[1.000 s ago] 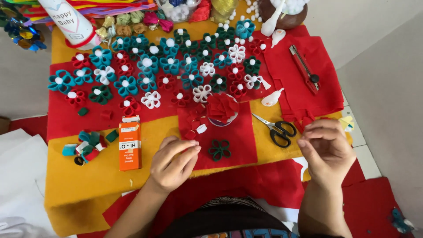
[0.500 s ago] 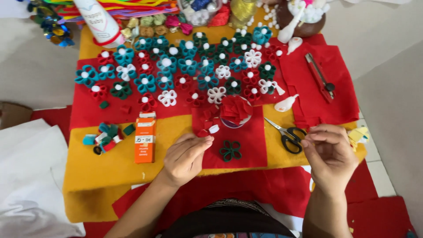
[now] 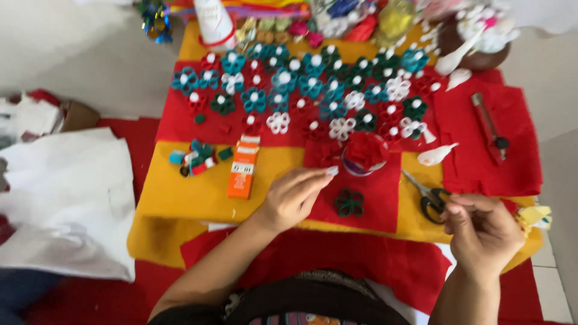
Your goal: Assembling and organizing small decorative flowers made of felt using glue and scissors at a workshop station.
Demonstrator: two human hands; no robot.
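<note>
My left hand (image 3: 294,195) hovers over the yellow felt, pinching a small white piece (image 3: 332,171) at its fingertips, just left of a cup stuffed with red felt (image 3: 364,153). A dark green felt flower (image 3: 350,203) lies on a red felt square (image 3: 376,213) right beside that hand. My right hand (image 3: 483,233) is at the table's near right corner, its fingers curled together; nothing shows between them. Black-handled scissors (image 3: 428,195) lie just left of it.
Rows of teal, red, green and white felt flowers (image 3: 301,84) cover the far half. An orange box (image 3: 244,166), a pile of small felt rolls (image 3: 195,159), a box cutter (image 3: 489,125) on red felt and a white cloth (image 3: 66,198) at left surround the work spot.
My left hand has risen from the table's front edge toward the cup, and the white piece now shows at its fingertips. My right hand stays curled near the scissors.
</note>
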